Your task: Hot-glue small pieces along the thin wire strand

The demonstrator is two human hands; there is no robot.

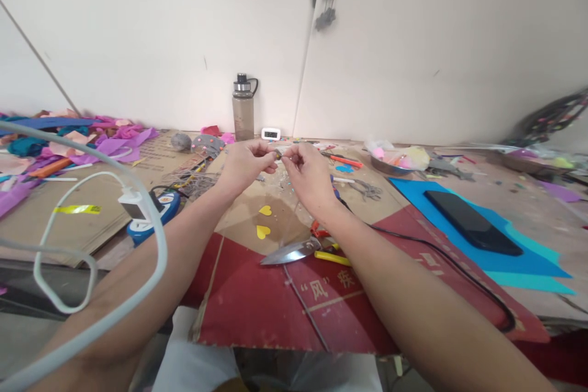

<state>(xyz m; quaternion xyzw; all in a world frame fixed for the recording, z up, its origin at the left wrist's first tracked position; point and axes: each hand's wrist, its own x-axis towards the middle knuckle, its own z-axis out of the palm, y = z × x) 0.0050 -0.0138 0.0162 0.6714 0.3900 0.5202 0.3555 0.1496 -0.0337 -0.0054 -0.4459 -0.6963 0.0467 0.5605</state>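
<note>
My left hand (250, 163) and my right hand (309, 173) meet above the cardboard, fingertips almost touching. Between them is a small dark piece (277, 155), pinched by both hands and too small to name. Below the hands, two yellow paper hearts (263, 232) lie on the brown part of the cardboard (239, 211). Scissors (294, 252) with pointed blades rest nearer to me, their handles partly covered by my right forearm.
A water bottle (243, 113) and a small digital clock (271, 134) stand against the white wall. On the right, a black phone (473, 220) lies on blue sheets (546, 263). A white cable (160, 245) loops across the left. Colourful scraps (110, 144) pile up at far left.
</note>
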